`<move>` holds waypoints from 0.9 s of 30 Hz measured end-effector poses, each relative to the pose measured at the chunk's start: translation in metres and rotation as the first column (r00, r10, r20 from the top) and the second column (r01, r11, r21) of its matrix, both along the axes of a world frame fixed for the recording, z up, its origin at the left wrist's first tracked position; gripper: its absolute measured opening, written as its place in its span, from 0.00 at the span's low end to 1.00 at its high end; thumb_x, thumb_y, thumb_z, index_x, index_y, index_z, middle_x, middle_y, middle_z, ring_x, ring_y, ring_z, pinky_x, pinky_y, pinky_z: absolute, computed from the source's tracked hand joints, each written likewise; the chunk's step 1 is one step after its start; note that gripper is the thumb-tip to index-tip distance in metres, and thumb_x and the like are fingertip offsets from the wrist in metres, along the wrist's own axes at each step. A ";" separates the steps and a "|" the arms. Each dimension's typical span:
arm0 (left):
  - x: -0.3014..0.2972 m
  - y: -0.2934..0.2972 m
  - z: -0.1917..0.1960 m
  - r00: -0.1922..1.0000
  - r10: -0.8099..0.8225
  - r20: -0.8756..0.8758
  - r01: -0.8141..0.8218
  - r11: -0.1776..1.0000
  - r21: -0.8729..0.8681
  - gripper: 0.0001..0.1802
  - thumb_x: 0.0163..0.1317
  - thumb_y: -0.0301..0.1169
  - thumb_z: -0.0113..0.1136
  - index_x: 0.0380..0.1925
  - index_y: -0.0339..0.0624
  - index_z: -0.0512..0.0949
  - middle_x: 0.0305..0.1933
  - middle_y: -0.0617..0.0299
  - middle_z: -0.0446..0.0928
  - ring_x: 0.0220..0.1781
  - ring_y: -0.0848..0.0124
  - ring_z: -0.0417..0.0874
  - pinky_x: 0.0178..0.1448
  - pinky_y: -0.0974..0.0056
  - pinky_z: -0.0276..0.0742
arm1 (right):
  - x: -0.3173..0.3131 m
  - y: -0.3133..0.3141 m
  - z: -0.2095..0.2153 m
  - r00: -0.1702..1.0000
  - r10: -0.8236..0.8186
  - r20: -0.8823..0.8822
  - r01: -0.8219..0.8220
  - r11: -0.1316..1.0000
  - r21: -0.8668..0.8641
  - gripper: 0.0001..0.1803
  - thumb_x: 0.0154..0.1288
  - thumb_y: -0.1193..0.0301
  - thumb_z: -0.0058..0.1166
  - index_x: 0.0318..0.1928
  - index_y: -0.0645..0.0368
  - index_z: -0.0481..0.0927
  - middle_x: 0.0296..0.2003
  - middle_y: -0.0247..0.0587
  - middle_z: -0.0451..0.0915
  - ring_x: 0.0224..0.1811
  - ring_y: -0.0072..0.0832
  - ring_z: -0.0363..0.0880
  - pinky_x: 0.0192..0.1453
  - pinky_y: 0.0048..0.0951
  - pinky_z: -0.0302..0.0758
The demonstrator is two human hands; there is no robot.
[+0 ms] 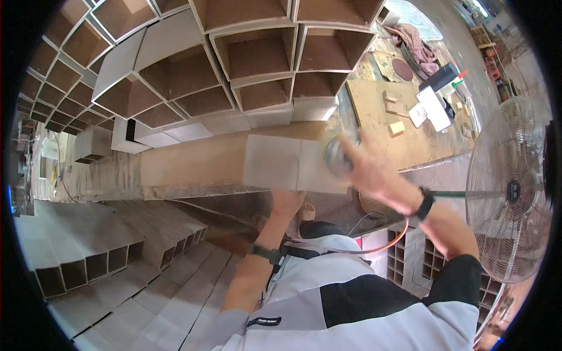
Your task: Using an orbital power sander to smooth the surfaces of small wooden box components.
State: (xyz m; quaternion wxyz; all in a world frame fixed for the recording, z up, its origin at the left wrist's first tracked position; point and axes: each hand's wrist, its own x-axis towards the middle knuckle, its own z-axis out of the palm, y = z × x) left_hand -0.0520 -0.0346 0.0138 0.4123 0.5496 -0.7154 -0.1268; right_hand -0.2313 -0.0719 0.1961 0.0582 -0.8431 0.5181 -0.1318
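Observation:
A pale grey wooden box point(272, 161) with a seam across its top lies on the workbench in front of me. My left hand point(287, 203) grips its near side, the fingers partly hidden by the box. On the box's right end, my right hand point(366, 167) is wrapped round a round sander point(336, 155). Both this hand and the tool are smeared by motion. An orange air hose point(393, 241) curves below my right forearm; where it joins the tool cannot be made out.
Open-fronted boxes point(252, 52) are stacked along the bench's point(193, 164) far side. More grey boxes point(88, 248) stand low at the left. A caged fan point(512, 190) is close to my right arm. Wood blocks point(397, 128) and a white card-like piece point(433, 108) lie on a board point(366, 102) at the right.

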 end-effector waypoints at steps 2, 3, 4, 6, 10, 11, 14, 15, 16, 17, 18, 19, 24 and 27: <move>-0.002 -0.001 0.008 0.993 -0.015 -0.119 0.022 0.998 0.055 0.27 0.50 0.28 0.62 0.54 0.39 0.75 0.53 0.47 0.76 0.57 0.46 0.73 0.62 0.48 0.67 | 0.015 0.021 0.002 0.998 0.030 0.059 -0.035 0.996 0.085 0.21 0.53 0.63 0.62 0.48 0.47 0.75 0.39 0.53 0.71 0.43 0.50 0.73 0.42 0.47 0.75; -0.003 0.000 0.005 0.993 -0.018 -0.118 0.024 0.998 0.055 0.27 0.50 0.28 0.62 0.54 0.39 0.75 0.53 0.47 0.76 0.57 0.46 0.73 0.62 0.48 0.67 | 0.021 0.025 0.003 0.992 0.124 0.038 -0.127 0.988 0.089 0.21 0.52 0.63 0.63 0.48 0.47 0.75 0.39 0.53 0.71 0.43 0.50 0.74 0.42 0.47 0.76; -0.003 0.000 0.001 0.990 -0.021 -0.142 0.033 0.996 0.080 0.25 0.50 0.26 0.61 0.52 0.38 0.76 0.52 0.47 0.76 0.56 0.45 0.74 0.61 0.48 0.67 | 0.022 0.028 0.003 0.976 0.217 0.017 -0.218 0.971 0.096 0.21 0.52 0.63 0.63 0.47 0.47 0.75 0.39 0.53 0.71 0.42 0.51 0.74 0.42 0.46 0.76; 0.001 0.007 -0.003 0.988 -0.014 -0.157 0.032 0.993 0.111 0.23 0.50 0.23 0.60 0.50 0.37 0.76 0.51 0.47 0.76 0.55 0.45 0.74 0.60 0.47 0.67 | 0.010 -0.003 -0.007 0.993 0.117 -0.015 -0.116 0.990 0.087 0.21 0.52 0.64 0.62 0.47 0.49 0.75 0.40 0.54 0.70 0.41 0.51 0.74 0.42 0.46 0.76; -0.001 0.002 0.000 0.983 0.024 -0.185 -0.006 0.995 0.096 0.22 0.49 0.22 0.60 0.48 0.38 0.77 0.49 0.48 0.77 0.53 0.45 0.75 0.59 0.49 0.69 | 0.003 -0.009 -0.002 0.996 -0.081 0.038 0.076 0.990 0.119 0.20 0.52 0.66 0.62 0.46 0.54 0.74 0.42 0.57 0.69 0.42 0.50 0.74 0.42 0.44 0.76; -0.006 0.002 0.001 0.974 0.019 -0.225 -0.003 0.998 0.071 0.22 0.49 0.22 0.59 0.48 0.38 0.77 0.48 0.47 0.77 0.52 0.44 0.75 0.58 0.50 0.70 | 0.007 0.013 -0.002 0.998 0.045 0.037 -0.048 0.992 0.113 0.20 0.53 0.65 0.61 0.47 0.54 0.74 0.42 0.57 0.69 0.42 0.51 0.74 0.42 0.44 0.76; -0.005 0.000 0.011 0.817 -0.015 -0.576 0.136 0.976 0.168 0.21 0.50 0.21 0.57 0.48 0.39 0.77 0.49 0.46 0.77 0.51 0.41 0.74 0.56 0.49 0.71 | 0.019 0.033 0.004 0.965 0.262 0.031 -0.264 0.952 0.156 0.21 0.54 0.65 0.61 0.48 0.55 0.72 0.42 0.58 0.69 0.42 0.53 0.74 0.42 0.45 0.76; -0.002 0.004 0.006 0.821 -0.011 -0.571 0.133 0.976 0.172 0.21 0.50 0.21 0.57 0.48 0.39 0.77 0.49 0.46 0.77 0.51 0.41 0.74 0.56 0.49 0.71 | 0.013 0.021 0.002 0.989 0.138 0.046 -0.143 0.979 0.143 0.22 0.54 0.65 0.61 0.49 0.54 0.72 0.42 0.59 0.69 0.42 0.53 0.74 0.42 0.45 0.76; 0.001 0.007 -0.004 0.958 -0.030 -0.287 0.067 0.990 0.121 0.21 0.50 0.22 0.57 0.48 0.39 0.77 0.48 0.46 0.77 0.51 0.41 0.75 0.55 0.48 0.71 | 0.006 0.007 0.002 0.998 0.010 0.063 -0.019 0.991 0.132 0.23 0.54 0.65 0.61 0.50 0.53 0.73 0.42 0.59 0.69 0.42 0.54 0.74 0.42 0.46 0.76; 0.004 0.009 -0.011 0.999 -0.017 0.027 0.016 0.999 0.049 0.20 0.51 0.23 0.58 0.48 0.40 0.78 0.48 0.46 0.77 0.51 0.41 0.75 0.55 0.48 0.72 | -0.001 -0.013 0.008 0.994 -0.105 0.013 0.102 0.987 0.124 0.21 0.55 0.65 0.59 0.50 0.53 0.73 0.40 0.60 0.71 0.43 0.53 0.74 0.42 0.46 0.76; 0.003 0.012 -0.013 0.999 -0.016 0.034 0.014 0.999 0.048 0.20 0.51 0.23 0.58 0.48 0.40 0.78 0.48 0.46 0.77 0.51 0.41 0.75 0.55 0.48 0.72 | -0.013 -0.030 0.016 0.989 -0.146 0.005 0.143 0.978 0.152 0.21 0.55 0.66 0.59 0.50 0.54 0.73 0.40 0.60 0.72 0.43 0.52 0.75 0.43 0.46 0.75; 0.000 0.009 -0.015 0.999 0.015 0.034 -0.016 1.000 0.004 0.19 0.51 0.24 0.58 0.47 0.41 0.78 0.48 0.46 0.78 0.51 0.42 0.75 0.55 0.49 0.72 | -0.027 -0.041 0.022 0.982 -0.186 -0.005 0.184 0.968 0.171 0.22 0.56 0.66 0.58 0.51 0.55 0.74 0.40 0.60 0.73 0.43 0.51 0.75 0.43 0.46 0.75; -0.008 0.008 -0.004 0.990 0.099 0.099 -0.094 0.994 -0.051 0.18 0.52 0.25 0.60 0.45 0.41 0.79 0.47 0.46 0.78 0.51 0.44 0.75 0.55 0.49 0.72 | -0.087 -0.007 -0.003 0.835 -0.324 0.444 0.357 0.934 0.011 0.28 0.54 0.68 0.62 0.56 0.60 0.72 0.43 0.57 0.75 0.44 0.46 0.76 0.49 0.41 0.73; -0.003 0.012 0.014 0.997 0.057 0.053 -0.062 0.993 0.105 0.20 0.51 0.22 0.60 0.47 0.39 0.78 0.46 0.45 0.78 0.50 0.42 0.75 0.55 0.49 0.72 | -0.098 0.025 -0.017 0.615 -0.456 0.644 0.541 0.838 0.077 0.30 0.55 0.70 0.63 0.59 0.60 0.68 0.45 0.48 0.75 0.48 0.39 0.74 0.53 0.36 0.71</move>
